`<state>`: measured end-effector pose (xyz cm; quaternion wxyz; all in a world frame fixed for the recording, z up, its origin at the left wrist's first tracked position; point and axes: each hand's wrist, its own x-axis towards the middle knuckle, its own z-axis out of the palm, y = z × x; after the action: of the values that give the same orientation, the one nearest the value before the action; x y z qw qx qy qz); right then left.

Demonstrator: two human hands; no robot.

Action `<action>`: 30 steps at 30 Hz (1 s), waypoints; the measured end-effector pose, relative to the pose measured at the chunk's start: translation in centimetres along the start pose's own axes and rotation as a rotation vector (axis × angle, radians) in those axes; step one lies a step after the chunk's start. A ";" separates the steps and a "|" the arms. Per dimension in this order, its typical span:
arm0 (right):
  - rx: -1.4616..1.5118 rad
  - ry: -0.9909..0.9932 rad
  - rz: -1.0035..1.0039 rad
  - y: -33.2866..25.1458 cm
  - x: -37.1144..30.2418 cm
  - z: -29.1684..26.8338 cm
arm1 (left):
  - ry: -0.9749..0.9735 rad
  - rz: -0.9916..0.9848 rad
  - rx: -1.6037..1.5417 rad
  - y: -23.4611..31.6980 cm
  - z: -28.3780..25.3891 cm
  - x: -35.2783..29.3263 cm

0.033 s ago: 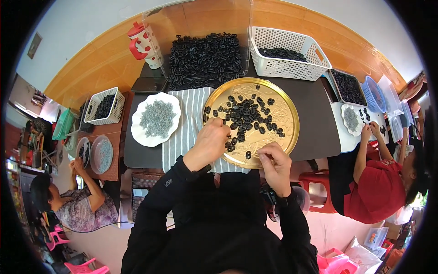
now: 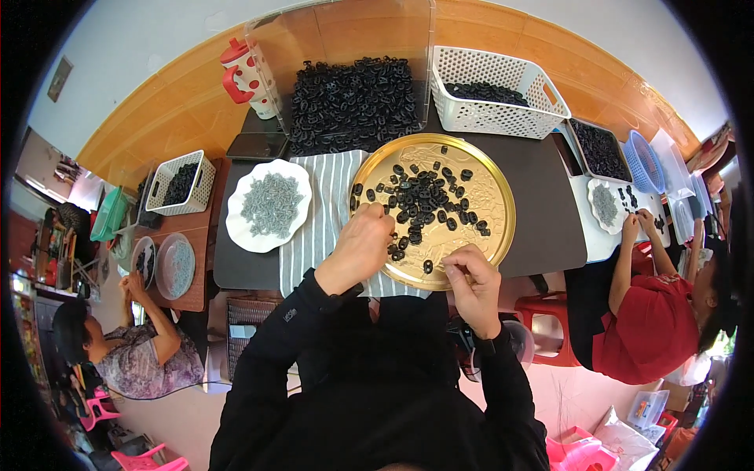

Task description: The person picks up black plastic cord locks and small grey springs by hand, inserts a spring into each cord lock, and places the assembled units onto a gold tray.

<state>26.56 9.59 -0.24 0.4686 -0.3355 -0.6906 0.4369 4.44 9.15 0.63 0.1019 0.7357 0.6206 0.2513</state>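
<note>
A round gold tray (image 2: 493, 177) carries a loose heap of small black oval plastic pieces (image 2: 422, 196), each with openings through it. My left hand (image 2: 364, 245) is over the tray's left rim, back upward and fingers curled in toward the pieces; its fingertips are hidden, so what it grips is unseen. Above the front right rim, my right hand (image 2: 474, 284) has thumb and forefinger brought together; anything between them is too small to make out. One black piece (image 2: 428, 266) lies apart from the heap, just left of the right hand's fingertips.
A white scalloped plate (image 2: 299, 177) of small grey pieces stands left, beside a striped cloth (image 2: 302, 263). Behind are a clear bin (image 2: 342, 31) of black pieces, a white basket (image 2: 503, 122), a spotted tumbler (image 2: 250, 82) and a phone (image 2: 257, 146). People work at both sides.
</note>
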 end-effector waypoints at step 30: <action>0.093 0.152 -0.139 -3.1 0.9 8.1 | 0.184 -0.462 -1.825 2.6 -1.4 -5.7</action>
<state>18.44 6.77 1.46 0.5638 -0.2968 -0.6537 0.4083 5.38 2.88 1.57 0.6360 0.2081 0.3203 0.6705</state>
